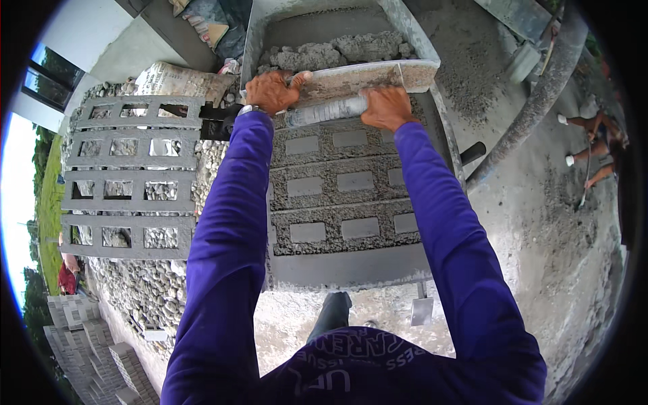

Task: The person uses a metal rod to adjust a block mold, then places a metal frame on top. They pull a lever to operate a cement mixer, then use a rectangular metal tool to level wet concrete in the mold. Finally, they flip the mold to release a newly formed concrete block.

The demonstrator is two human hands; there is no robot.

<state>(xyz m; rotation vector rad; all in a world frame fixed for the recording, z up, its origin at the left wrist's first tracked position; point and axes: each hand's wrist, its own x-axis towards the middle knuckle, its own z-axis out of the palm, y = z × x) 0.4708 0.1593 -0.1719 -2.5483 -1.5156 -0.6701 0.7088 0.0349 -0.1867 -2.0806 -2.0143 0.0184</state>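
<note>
Long flat mortar-caked board (pixel 364 77) being gripped at far edge of grey steel block mould (pixel 337 196): left hand (pixel 271 91) clenched on left end, right hand (pixel 386 108) clenched near middle. Board lying across mould, just before loose grey mortar heap (pixel 337 48). 9 filled rectangular cavities being shown in 3 rows. Finished grey hollow blocks (pixel 131 179) lying on pebbles beside mould's left edge.

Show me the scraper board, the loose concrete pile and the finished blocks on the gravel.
Scraper board (pixel 364 77), head view, its flat face.
Loose concrete pile (pixel 337 48), head view, top.
Finished blocks (pixel 131 177), head view, middle block's rib.
</note>
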